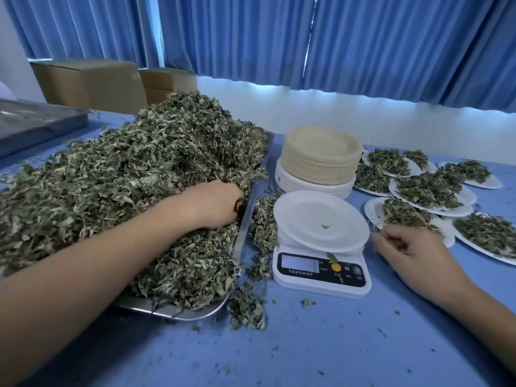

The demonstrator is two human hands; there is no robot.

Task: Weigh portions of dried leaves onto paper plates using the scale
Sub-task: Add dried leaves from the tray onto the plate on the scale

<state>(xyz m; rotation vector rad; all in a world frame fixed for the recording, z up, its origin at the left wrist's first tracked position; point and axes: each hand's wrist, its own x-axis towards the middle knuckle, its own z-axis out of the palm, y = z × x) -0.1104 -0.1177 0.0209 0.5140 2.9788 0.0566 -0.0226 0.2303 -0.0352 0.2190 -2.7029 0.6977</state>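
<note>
Steel shows at the rim of a metal tray (195,314) that carries a tall heap of dried leaves (125,177), and the left hand (215,205) is sunk into the heap at the tray's right edge. Its fingers curl down and close on a clump of the leaves, with the tips buried out of sight. Just right of this hand, beyond the tray rim, spilled leaves (262,224) lie on the blue table (335,344). Further right of it stands a white digital scale (321,275). A white paper plate (321,216) sits tilted on the scale, bare but for a tiny leaf scrap, and a small stem lies across the scale's button panel. The display reading is too faint to make out. The right hand (410,250) is just to the right of the scale, low over the table and slightly blurred. Its fingers are loosely bent and hold nothing. Touching or just beyond its fingertips is the nearest of several filled plates (430,191), each bearing a mound of leaves, and these spread away to its front and right. Ahead of the right hand and to its left, behind the scale, rises a stack of paper plates (321,155), tan ones on top of white ones. Far beyond the left hand are cardboard boxes (89,82), and blue curtains (391,37) hang along the back wall.
</note>
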